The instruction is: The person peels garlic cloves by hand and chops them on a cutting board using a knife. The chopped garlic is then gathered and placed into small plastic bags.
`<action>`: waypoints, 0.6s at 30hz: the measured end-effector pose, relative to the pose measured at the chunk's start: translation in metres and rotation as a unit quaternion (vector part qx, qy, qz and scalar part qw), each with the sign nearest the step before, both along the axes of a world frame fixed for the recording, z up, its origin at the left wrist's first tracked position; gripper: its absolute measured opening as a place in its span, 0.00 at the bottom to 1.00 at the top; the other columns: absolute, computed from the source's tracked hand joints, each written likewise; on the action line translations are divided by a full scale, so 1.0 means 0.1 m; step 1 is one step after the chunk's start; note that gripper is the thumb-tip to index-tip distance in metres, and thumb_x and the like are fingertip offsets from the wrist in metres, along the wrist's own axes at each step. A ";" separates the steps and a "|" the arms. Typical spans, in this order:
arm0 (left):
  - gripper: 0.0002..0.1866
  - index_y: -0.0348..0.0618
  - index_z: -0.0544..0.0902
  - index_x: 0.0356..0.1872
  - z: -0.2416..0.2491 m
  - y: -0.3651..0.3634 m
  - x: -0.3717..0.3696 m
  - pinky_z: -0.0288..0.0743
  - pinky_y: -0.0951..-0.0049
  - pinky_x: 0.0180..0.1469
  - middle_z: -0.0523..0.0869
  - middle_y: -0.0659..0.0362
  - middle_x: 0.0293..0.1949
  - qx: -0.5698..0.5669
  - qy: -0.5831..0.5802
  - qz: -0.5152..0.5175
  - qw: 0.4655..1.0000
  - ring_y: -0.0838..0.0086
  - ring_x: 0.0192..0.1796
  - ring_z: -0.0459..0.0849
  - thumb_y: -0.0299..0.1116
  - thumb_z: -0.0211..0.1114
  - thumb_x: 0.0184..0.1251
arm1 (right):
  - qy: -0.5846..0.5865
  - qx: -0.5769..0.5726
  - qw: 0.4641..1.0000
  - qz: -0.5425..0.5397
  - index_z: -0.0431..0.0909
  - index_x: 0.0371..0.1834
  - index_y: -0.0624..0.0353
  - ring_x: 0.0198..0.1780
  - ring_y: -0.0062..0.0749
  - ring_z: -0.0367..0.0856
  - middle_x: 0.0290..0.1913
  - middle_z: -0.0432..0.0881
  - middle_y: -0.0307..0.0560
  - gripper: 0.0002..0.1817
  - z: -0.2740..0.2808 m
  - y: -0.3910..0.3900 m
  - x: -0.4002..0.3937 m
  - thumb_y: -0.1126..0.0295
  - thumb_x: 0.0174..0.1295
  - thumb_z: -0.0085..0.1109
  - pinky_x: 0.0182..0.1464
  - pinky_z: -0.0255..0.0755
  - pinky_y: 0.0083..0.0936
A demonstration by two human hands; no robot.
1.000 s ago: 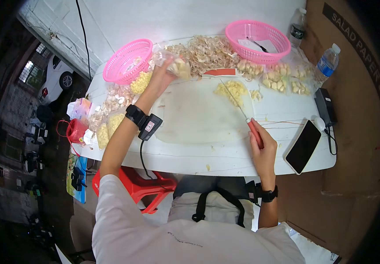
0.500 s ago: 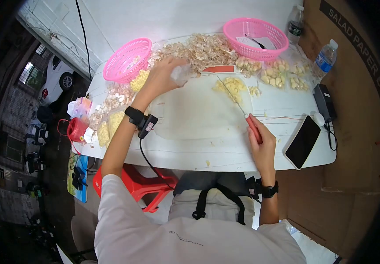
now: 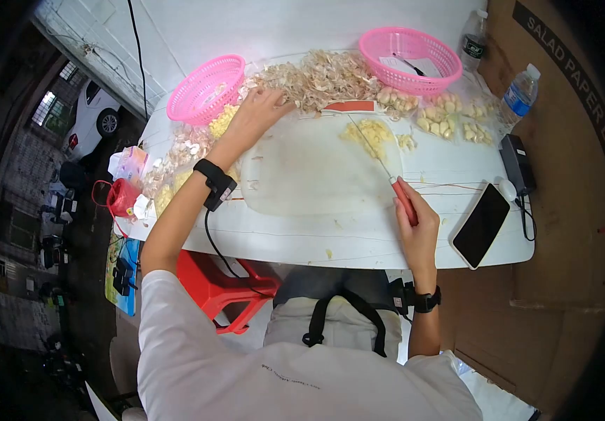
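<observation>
My right hand (image 3: 418,223) holds the red handle of a knife (image 3: 404,201), its blade pointing up and left over a pile of chopped garlic (image 3: 374,138) on the white cutting board (image 3: 309,179). My left hand (image 3: 261,114) is over the board's far left corner, beside the heap of garlic skins (image 3: 316,78); its fingers are bent and partly apart, and no object shows in them. Chopped garlic (image 3: 224,121) lies just left of that hand, partly hidden by the wrist.
Two pink baskets (image 3: 193,91) (image 3: 376,52) stand at the back. Bagged garlic cloves (image 3: 437,121), a water bottle (image 3: 520,97) and a phone (image 3: 482,226) are on the right. A red stool (image 3: 211,284) is below the table's left part.
The clear plastic-like item in my left hand no longer shows there. That hand has shifted slightly left. My right hand has kept the knife in nearly the same place.
</observation>
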State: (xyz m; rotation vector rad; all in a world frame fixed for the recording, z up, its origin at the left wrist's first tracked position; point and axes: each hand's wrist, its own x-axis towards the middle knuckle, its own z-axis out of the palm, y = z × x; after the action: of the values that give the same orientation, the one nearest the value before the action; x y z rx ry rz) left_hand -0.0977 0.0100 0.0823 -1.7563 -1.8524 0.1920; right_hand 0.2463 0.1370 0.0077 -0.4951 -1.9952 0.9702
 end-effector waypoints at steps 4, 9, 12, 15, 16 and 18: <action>0.24 0.56 0.79 0.58 0.22 -0.09 -0.16 0.64 0.61 0.65 0.77 0.62 0.48 0.049 0.058 0.029 0.997 0.70 0.54 0.76 0.25 0.60 0.59 | 0.002 -0.008 1.000 0.000 0.80 0.58 0.62 0.40 0.37 0.87 0.46 0.87 0.56 0.18 0.00 0.03 -0.01 0.78 0.63 0.61 0.42 0.78 0.24; 0.28 0.60 0.75 0.62 0.27 -0.17 -0.23 0.62 0.57 0.67 0.77 0.61 0.51 0.007 0.132 -0.024 0.991 0.68 0.59 0.75 0.24 0.59 0.59 | -0.018 -0.021 1.000 0.010 0.80 0.58 0.62 0.39 0.34 0.87 0.45 0.87 0.56 0.18 0.03 0.02 -0.01 0.78 0.64 0.61 0.41 0.78 0.23; 0.27 0.58 0.75 0.61 0.31 -0.21 -0.23 0.62 0.57 0.68 0.77 0.61 0.51 0.002 0.142 0.003 0.990 0.68 0.60 0.75 0.22 0.59 0.58 | -0.018 0.002 1.000 -0.005 0.80 0.58 0.62 0.37 0.32 0.86 0.45 0.87 0.55 0.18 0.00 -0.01 0.01 0.77 0.64 0.61 0.40 0.78 0.22; 0.26 0.56 0.76 0.59 0.27 -0.21 -0.20 0.61 0.57 0.69 0.77 0.62 0.48 -0.005 0.121 0.017 0.993 0.68 0.59 0.74 0.21 0.60 0.57 | 0.006 0.009 1.000 0.004 0.80 0.58 0.62 0.36 0.32 0.86 0.46 0.87 0.55 0.18 0.02 0.01 -0.01 0.77 0.64 0.61 0.40 0.77 0.22; 0.26 0.55 0.77 0.58 0.24 -0.19 -0.19 0.61 0.57 0.69 0.77 0.62 0.46 0.008 0.106 0.003 0.994 0.69 0.58 0.74 0.21 0.60 0.57 | -0.009 0.001 1.000 0.001 0.80 0.58 0.62 0.38 0.33 0.87 0.46 0.87 0.55 0.18 0.03 0.00 0.00 0.77 0.64 0.61 0.40 0.78 0.22; 0.26 0.55 0.77 0.57 0.21 -0.16 -0.17 0.59 0.57 0.70 0.77 0.62 0.46 0.011 0.076 0.011 0.997 0.68 0.58 0.74 0.20 0.62 0.55 | -0.024 -0.008 1.000 -0.003 0.80 0.58 0.62 0.39 0.33 0.87 0.46 0.87 0.54 0.18 0.03 -0.01 0.01 0.77 0.64 0.61 0.41 0.78 0.23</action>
State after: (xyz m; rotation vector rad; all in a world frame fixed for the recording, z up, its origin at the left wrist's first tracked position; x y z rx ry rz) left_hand -0.1146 -0.0062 0.1034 -1.6597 -1.7594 0.3040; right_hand 0.2472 0.1360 0.0108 -0.5378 -2.0296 0.9796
